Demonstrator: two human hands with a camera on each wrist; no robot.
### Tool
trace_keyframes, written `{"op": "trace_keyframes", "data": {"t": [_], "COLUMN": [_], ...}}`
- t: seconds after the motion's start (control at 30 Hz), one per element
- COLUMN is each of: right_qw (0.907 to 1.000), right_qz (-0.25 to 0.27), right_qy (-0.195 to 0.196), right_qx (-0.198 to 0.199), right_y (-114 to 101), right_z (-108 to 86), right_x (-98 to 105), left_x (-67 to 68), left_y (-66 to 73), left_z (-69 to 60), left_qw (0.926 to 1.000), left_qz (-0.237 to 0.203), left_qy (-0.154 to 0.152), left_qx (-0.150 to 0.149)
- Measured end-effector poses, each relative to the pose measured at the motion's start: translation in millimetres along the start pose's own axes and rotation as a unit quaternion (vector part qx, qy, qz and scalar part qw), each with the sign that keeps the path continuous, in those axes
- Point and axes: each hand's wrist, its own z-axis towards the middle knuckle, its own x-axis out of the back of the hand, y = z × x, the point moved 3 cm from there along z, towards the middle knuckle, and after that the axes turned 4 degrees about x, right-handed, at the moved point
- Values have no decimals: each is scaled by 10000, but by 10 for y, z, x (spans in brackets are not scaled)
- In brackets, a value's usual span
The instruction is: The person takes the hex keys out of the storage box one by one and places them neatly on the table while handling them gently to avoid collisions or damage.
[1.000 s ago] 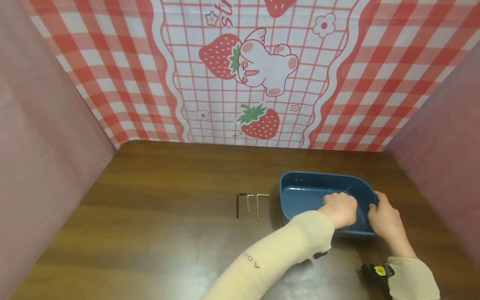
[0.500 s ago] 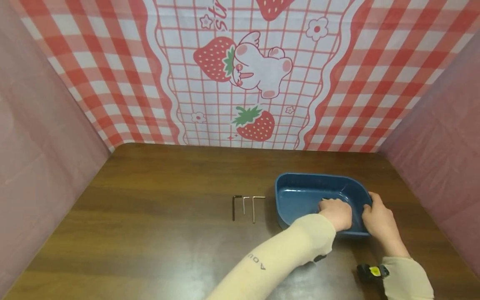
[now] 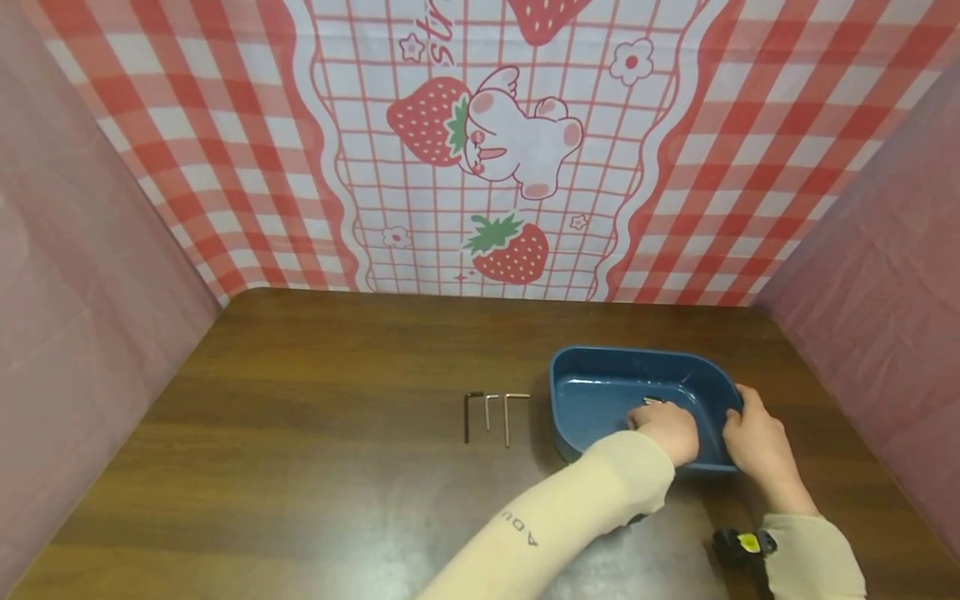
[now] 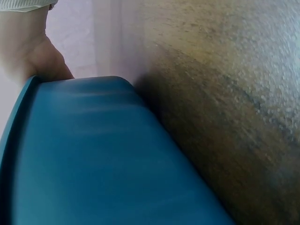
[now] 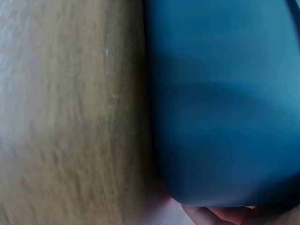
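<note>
A blue plastic tub (image 3: 600, 354) stands at the right side of the wooden table. My left hand (image 3: 667, 429) reaches down into it, back of the hand up, fingertips mostly hidden. Just beyond its knuckles lie small metal pieces (image 3: 654, 401), too small to make out well. My right hand (image 3: 761, 442) grips the tub's right end, thumb on the inner side of the rim. In the left wrist view the right hand (image 4: 42, 61) shows at the tub's corner. The right wrist view has the tub's outer wall (image 5: 225, 108) with part of a hand (image 5: 234, 214) below it.
Left of the tub, three L-shaped hex keys lie in a row: a black one (image 3: 467, 417), a short silver one (image 3: 488, 412) and a longer one (image 3: 507, 421). A checked strawberry cloth (image 3: 510, 150) hangs behind the table (image 3: 300, 433). Pink curtains (image 3: 885, 217) flank both sides.
My left hand has shifted slightly left and toward me inside the tub. The small metal pieces beyond it have come into sight. My right hand keeps its grip on the tub.
</note>
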Motion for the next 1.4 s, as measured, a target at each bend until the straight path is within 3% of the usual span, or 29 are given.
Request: {"op": "trace_keyframes", "data": {"t": [0.27, 0.4, 0.9, 1.2, 1.4], "right_qw": [10000, 10000, 10000, 10000, 10000], "right_qz": [-22, -17, -37, -37, -33], "right_qy": [42, 9, -12, -32, -55], "right_qx": [26, 19, 13, -1, -14], "right_y": [0, -6, 9, 6, 3], "right_z": [-3, -8, 3, 4, -1], "right_x": [-2, 0, -3, 2, -1], "left_x": [5, 5, -12, 5, 7], "left_y": [-37, -50, -65, -49, -43], "left_z": [-12, -15, -5, -21, -28], "left_qw": [9988, 9983, 9983, 9981, 9986], "left_qz": [-44, -40, 126, 104, 56], "left_qy": [78, 25, -57, 118, 367], "left_qx": [486, 583, 561, 596, 385]}}
